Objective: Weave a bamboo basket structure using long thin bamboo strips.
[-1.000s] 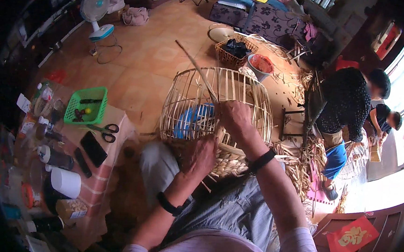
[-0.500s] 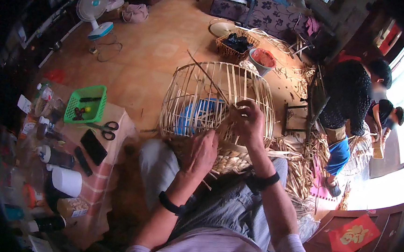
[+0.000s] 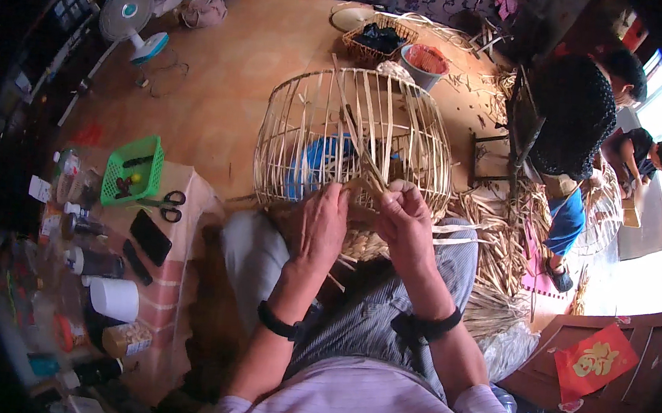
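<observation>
A round open cage-like basket of pale split strips [image 3: 283, 119] stands at my knees, with blue material [image 3: 311, 159] showing through its bars. A braided band of dried leaves [image 3: 363, 247] lies along its near lower edge. My right hand [image 3: 406, 231] is closed on a strip [image 3: 373, 175] that slants up over the basket's bars, thumb pressed near its lower end. My left hand [image 3: 318, 221] is closed beside it at the basket's near side, fingertips on the lower part of the strips.
At left a table [image 3: 194, 189] holds a green tray [image 3: 130, 169], scissors [image 3: 171, 207], a phone [image 3: 151, 236] and bottles. A fan [image 3: 126, 12], a bucket [image 3: 425, 67] and leaf piles [image 3: 496, 256] surround me. Two people [image 3: 571, 123] [image 3: 641, 159] are at the right, by a dark chair [image 3: 487, 167].
My right hand has turned, thumb now uppermost on the strip, and sits lower. My left hand has shifted slightly up and left. The view has shifted, so the basket and background appear higher.
</observation>
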Demonstrator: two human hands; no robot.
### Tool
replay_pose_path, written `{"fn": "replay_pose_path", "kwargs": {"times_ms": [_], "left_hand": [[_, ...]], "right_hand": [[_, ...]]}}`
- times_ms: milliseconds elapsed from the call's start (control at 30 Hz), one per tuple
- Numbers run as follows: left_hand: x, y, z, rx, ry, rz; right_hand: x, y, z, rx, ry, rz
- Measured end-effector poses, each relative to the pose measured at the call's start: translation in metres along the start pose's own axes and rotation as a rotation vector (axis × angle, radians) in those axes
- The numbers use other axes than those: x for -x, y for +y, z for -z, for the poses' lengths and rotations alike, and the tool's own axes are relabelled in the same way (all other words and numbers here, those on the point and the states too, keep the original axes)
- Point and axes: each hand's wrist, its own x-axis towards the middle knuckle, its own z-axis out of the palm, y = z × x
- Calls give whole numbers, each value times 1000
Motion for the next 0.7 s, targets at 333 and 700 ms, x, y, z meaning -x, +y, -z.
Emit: {"fn": "replay_pose_path", "kwargs": {"times_ms": [333, 700], "left_hand": [[4, -11, 4, 21, -79, -149], [2, -30, 9, 157, -156, -166]], "right_hand": [[50, 0, 35, 259, -56, -24], [-41, -76, 33, 404, -9, -89]]}}
